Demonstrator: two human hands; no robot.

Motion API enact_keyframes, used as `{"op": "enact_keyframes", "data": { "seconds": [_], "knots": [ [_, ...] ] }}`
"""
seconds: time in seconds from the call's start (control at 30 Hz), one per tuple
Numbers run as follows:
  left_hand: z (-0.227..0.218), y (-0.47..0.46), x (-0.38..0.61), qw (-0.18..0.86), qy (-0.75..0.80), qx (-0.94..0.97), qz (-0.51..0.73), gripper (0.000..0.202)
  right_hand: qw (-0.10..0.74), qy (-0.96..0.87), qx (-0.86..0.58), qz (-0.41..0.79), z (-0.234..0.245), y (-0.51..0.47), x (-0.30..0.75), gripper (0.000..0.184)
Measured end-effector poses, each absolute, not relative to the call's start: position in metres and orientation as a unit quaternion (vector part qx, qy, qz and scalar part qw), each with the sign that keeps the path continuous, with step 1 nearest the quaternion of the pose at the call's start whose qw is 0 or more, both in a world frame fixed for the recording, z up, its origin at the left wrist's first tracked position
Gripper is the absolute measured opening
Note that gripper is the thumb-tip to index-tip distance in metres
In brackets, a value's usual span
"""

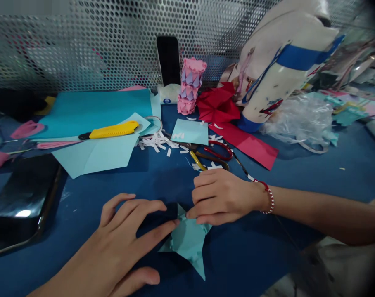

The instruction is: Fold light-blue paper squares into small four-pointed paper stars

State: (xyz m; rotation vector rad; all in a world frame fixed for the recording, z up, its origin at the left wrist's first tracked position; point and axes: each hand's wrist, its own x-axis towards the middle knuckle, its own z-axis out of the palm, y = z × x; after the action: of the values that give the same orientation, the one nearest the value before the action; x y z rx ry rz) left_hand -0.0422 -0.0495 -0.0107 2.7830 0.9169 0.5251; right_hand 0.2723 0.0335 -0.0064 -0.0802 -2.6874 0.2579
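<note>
A folded light-blue paper piece (189, 243) lies on the blue table near me. My left hand (125, 239) rests flat with fingers stretched out, its index fingertip pressing the paper's left edge. My right hand (220, 196), with a red bead bracelet on the wrist, has its fingers curled and pinched on the paper's top edge.
Scissors (210, 154) and white paper scraps (156, 142) lie just beyond my right hand. A yellow utility knife (111, 130) rests on light-blue sheets (94, 111). A phone (22, 202) lies at the left. Pink paper tower (190, 86), red paper (246, 142), a white bottle (280, 82) stand behind.
</note>
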Motion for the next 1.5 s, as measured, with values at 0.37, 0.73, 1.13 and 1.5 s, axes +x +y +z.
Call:
{"op": "enact_keyframes", "data": {
  "seconds": [0.37,0.73,1.13,1.5],
  "knots": [
    [-0.020,-0.054,-0.042,0.087,0.308,0.929,0.185,0.070,0.210,-0.966,-0.053,0.139,-0.002,0.032,0.269,0.051],
    [-0.023,-0.052,-0.045,0.020,0.270,0.949,0.161,0.070,0.257,-0.946,-0.077,0.182,-0.004,0.025,0.268,0.043],
    [-0.027,-0.049,-0.043,0.037,0.283,0.943,0.173,0.055,0.205,-0.960,-0.101,0.159,-0.001,0.024,0.266,0.041],
    [-0.022,-0.051,-0.041,0.043,0.285,0.942,0.170,0.058,0.176,-0.967,-0.122,0.141,0.003,0.020,0.264,0.045]
  ]
}}
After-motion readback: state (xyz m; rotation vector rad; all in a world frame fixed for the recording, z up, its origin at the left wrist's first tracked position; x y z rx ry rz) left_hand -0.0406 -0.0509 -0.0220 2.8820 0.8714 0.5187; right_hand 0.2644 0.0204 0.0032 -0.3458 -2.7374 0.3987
